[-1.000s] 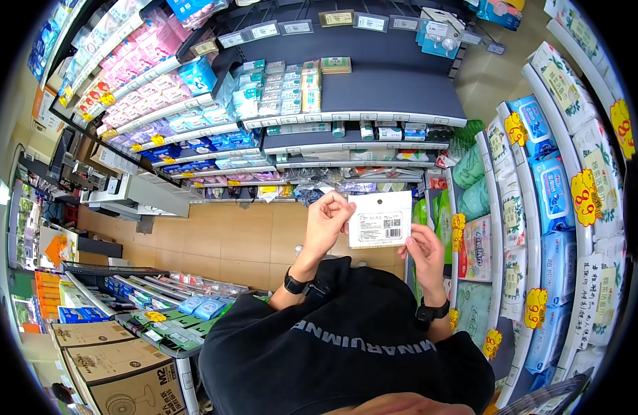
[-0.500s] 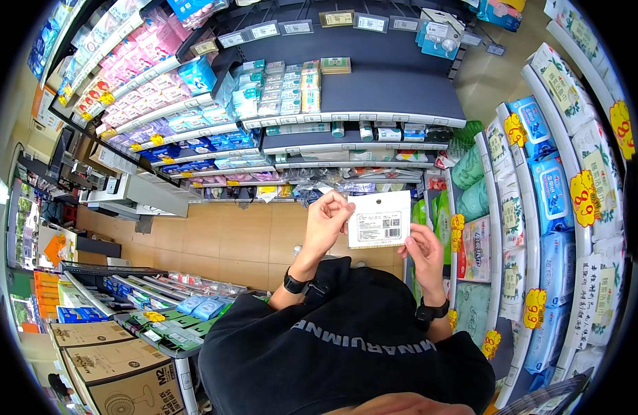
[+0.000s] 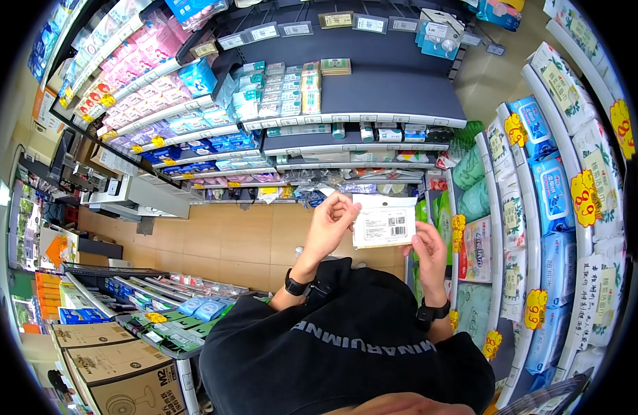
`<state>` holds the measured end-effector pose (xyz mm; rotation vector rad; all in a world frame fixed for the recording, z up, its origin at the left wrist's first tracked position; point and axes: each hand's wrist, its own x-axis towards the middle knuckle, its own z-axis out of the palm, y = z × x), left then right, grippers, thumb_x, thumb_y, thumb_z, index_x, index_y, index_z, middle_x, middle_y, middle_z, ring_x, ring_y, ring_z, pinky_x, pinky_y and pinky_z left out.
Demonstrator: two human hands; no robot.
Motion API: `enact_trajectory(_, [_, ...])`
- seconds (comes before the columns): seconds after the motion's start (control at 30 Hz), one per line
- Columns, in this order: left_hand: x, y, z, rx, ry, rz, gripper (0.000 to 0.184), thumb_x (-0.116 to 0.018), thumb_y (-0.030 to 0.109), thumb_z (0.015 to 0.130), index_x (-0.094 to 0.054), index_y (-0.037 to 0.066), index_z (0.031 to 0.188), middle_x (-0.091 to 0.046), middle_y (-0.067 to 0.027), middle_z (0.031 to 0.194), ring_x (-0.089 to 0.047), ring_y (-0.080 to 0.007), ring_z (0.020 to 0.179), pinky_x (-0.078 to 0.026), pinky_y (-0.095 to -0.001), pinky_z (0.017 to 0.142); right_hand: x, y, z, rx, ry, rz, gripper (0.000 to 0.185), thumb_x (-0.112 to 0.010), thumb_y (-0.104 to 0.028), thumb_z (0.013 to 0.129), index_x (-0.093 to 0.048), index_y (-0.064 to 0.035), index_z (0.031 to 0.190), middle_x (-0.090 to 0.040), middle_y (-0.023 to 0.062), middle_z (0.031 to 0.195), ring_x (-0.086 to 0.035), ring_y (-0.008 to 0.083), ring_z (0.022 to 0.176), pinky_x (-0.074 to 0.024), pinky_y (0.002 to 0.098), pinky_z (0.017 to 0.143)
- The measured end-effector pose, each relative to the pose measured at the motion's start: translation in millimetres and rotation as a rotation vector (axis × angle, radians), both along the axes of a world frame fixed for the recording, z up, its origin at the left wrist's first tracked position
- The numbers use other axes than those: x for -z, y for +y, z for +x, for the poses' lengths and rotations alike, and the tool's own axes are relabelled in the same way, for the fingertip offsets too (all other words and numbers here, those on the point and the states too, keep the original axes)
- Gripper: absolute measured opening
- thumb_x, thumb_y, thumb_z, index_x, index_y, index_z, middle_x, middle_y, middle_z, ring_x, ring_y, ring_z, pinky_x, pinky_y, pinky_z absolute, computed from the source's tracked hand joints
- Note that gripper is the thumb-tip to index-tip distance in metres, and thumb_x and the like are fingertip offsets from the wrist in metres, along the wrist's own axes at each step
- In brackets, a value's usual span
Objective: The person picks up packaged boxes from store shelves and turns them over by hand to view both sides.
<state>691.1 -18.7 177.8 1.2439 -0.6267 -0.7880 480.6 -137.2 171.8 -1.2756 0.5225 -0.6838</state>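
Note:
Between my hands is a flat white hanging packet, its printed side with a barcode and square codes facing me and a hang hole near the top edge. My left hand is closed in a pinch on the packet's left edge. At the lower right corner, the fingers of my right hand are bent against the packet, thumb and fingertips holding it. The packet's other side is hidden from view.
Ahead, a dark shelf carries rows of small packets. On the right, a rack holds blue wipes packs and price tags. Cardboard fan boxes stand at lower left, beside a low display of goods. Tiled floor lies beyond my hands.
The packet has shifted slightly right and its top edge tips differently, so the printed side looks foreshortened. Both hands have moved a little right with it.

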Motion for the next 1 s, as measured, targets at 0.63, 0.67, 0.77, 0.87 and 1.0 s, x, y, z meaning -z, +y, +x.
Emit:
enact_trajectory(0.63, [-19,13,-3,0.852,-0.105,-0.140,0.053,-0.061,0.029,0.100,-0.041,-0.001,0.139,-0.062,-0.0053,0.102,-0.059,-0.0117,0.088,-0.047,-0.0281,0.080,11,-10,-6,0.045,-0.071,0.226,0.021,-0.058,-0.012,0.100,-0.057,0.0002,0.117,-0.070,0.0071,0.096,-0.064,0.0092,0.083,-0.0503,0.0241,0.075])
enact_trajectory(0.67, [-16,12,-4,0.851,-0.105,-0.140,0.053,-0.061,0.029,0.100,-0.041,-0.001,0.139,-0.062,-0.0053,0.102,-0.059,-0.0117,0.088,-0.047,-0.0281,0.080,10,-10,-5,0.024,-0.069,0.242,0.020,-0.058,-0.010,0.100,-0.057,0.0002,0.117,-0.071,0.0068,0.094,-0.064,0.0082,0.081,-0.0493,0.0227,0.073])
enact_trajectory(0.77, [-19,11,-8,0.720,0.043,0.021,0.037,-0.058,0.023,0.103,-0.049,0.000,0.130,-0.064,-0.0041,0.096,-0.059,-0.0097,0.077,-0.048,-0.0246,0.070,9,-9,-5,-0.048,-0.024,0.214,0.019,-0.059,-0.008,0.100,-0.057,-0.0001,0.116,-0.072,0.0063,0.090,-0.065,0.0066,0.079,-0.0480,0.0207,0.070])
enact_trajectory(0.87, [-8,5,-11,0.645,-0.055,0.177,0.027,-0.059,0.018,0.102,-0.055,0.001,0.122,-0.065,-0.0021,0.089,-0.058,-0.0075,0.071,-0.048,-0.0229,0.065,3,-6,-3,-0.146,0.046,0.178,0.019,-0.061,-0.006,0.099,-0.057,-0.0011,0.116,-0.072,0.0050,0.086,-0.064,0.0051,0.076,-0.0469,0.0193,0.067])
enact_trajectory(1.0, [-4,7,-10,0.701,-0.164,0.149,0.027,-0.064,0.017,0.100,-0.058,0.002,0.121,-0.068,-0.0026,0.089,-0.058,-0.0061,0.073,-0.048,-0.0235,0.064,7,-3,0,-0.296,0.119,0.101,0.023,-0.065,-0.008,0.098,-0.056,-0.0015,0.118,-0.071,0.0038,0.085,-0.062,0.0043,0.074,-0.0461,0.0188,0.065])
